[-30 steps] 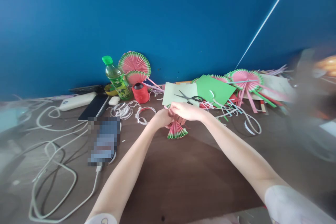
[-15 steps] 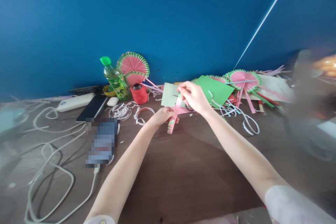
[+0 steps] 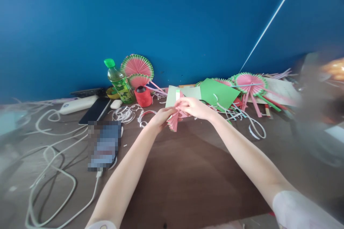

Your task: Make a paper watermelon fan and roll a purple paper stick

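Both my hands meet above the middle of the brown table and hold one pink pleated paper fan with a green edge. My left hand pinches its lower left side. My right hand grips its upper part from the right. The fan's folds point down and left, partly hidden by my fingers. A pale green sheet and a bright green sheet lie just behind my hands.
Finished pink and green fans stand by the blue wall and more fans lie at the right. A green-capped bottle, red spool, white paper strips, a phone and white cables fill the left.
The fan was spread open between both hands, then folded into a narrow strip as my right hand lifted. Now my right hand has come back down and the pleats are partly spread.
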`<state>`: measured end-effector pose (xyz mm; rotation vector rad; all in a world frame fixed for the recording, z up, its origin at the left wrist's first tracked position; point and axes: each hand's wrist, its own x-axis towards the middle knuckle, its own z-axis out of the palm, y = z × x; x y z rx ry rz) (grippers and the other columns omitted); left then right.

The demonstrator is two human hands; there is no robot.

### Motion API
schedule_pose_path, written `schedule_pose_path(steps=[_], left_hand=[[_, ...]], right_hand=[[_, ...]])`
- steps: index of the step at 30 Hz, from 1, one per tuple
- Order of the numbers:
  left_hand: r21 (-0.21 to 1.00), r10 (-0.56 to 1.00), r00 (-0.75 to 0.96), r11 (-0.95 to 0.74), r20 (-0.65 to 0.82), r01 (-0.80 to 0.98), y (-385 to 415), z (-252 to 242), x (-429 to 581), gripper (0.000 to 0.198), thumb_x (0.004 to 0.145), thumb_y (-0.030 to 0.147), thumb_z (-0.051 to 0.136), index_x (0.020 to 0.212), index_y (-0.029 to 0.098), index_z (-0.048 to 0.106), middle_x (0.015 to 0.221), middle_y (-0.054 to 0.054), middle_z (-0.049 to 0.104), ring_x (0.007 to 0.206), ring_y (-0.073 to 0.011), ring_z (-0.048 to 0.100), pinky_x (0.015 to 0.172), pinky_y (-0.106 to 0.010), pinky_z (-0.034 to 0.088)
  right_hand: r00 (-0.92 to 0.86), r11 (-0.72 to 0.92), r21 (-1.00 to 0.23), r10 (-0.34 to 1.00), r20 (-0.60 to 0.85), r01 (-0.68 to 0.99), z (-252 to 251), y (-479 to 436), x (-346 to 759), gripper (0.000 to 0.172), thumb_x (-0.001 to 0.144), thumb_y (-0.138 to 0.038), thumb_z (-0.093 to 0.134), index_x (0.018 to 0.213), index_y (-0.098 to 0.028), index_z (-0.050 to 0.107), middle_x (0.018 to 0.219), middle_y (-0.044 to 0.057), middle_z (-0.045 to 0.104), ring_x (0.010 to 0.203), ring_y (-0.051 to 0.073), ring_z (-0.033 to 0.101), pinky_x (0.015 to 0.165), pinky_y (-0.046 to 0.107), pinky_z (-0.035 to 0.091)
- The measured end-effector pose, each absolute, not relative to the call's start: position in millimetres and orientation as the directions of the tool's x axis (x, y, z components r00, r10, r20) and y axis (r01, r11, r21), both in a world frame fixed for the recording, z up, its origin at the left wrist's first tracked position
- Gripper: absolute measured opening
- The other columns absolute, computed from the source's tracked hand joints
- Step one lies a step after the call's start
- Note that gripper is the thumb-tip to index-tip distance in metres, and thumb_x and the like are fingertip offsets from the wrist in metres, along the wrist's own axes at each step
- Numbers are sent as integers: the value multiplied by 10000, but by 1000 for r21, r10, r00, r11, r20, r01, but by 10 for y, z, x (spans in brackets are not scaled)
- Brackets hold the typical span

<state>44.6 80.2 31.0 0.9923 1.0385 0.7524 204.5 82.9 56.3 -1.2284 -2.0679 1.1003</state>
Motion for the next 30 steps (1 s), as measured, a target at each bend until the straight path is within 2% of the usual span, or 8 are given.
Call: schedule_pose_path(steps=[3, 6, 9, 13, 20, 26, 30], left_hand=[[924, 887, 325, 372, -328, -83, 815, 316, 434, 116, 752, 191, 561, 815, 103, 602, 712, -53, 658, 606, -141, 636, 561, -235, 474], [934, 899, 337, 336, -280, -120, 832, 286, 427, 100, 717, 186, 591, 787, 116, 591, 720, -42, 654, 629, -143, 640, 583, -237, 474], [949, 913, 329, 293, -243, -113, 836, 273, 426, 107, 696, 192, 603, 779, 127, 585, 710, -33, 650, 673, -149, 646, 567, -215, 454], [962, 918, 329, 262, -223, -79, 840, 279, 415, 151, 684, 215, 634, 800, 131, 586, 723, -35, 654, 706, -142, 640, 631, -220, 465], [984, 918, 370, 171, -140, -53, 900, 208, 333, 307, 687, 368, 666, 836, 103, 633, 792, -83, 680, 723, -149, 629, 641, -229, 468], [972, 919, 358, 212, -163, -101, 906, 226, 334, 197, 728, 262, 606, 857, 117, 641, 841, -81, 693, 735, -148, 637, 709, -253, 479], [973, 932, 317, 215, -178, -86, 895, 248, 358, 199, 751, 235, 565, 865, 95, 649, 822, -94, 697, 745, -149, 635, 725, -249, 475]], right_hand=[[-474, 276, -867, 879, 53, 414, 556, 832, 2063, 38, 839, -234, 448, 853, -204, 429, 482, -89, 454, 397, 54, 363, 437, 186, 285], [-434, 216, -902, 900, 35, 374, 503, 855, 2054, 139, 829, -241, 468, 842, -222, 331, 472, -99, 457, 364, 53, 335, 400, 177, 260], [-411, 107, -939, 911, -38, 325, 453, 892, 2051, 215, 817, -278, 506, 850, -223, 300, 464, -91, 472, 337, 57, 338, 362, 179, 249], [-427, 14, -960, 897, -112, 281, 428, 933, 2083, 282, 794, -361, 567, 860, -210, 339, 461, -70, 505, 320, 51, 332, 337, 178, 216], [-483, 3, -959, 864, -141, 285, 462, 937, 2116, 203, 796, -336, 577, 827, -152, 496, 476, -43, 516, 333, 29, 327, 354, 179, 236], [-442, 66, -945, 893, -87, 321, 481, 914, 2095, 325, 760, -429, 612, 869, -134, 529, 459, -54, 482, 379, 36, 358, 363, 173, 227], [-424, 72, -947, 903, -71, 312, 458, 916, 2079, 337, 735, -416, 641, 872, -129, 531, 453, -62, 463, 394, 39, 366, 372, 169, 225]])
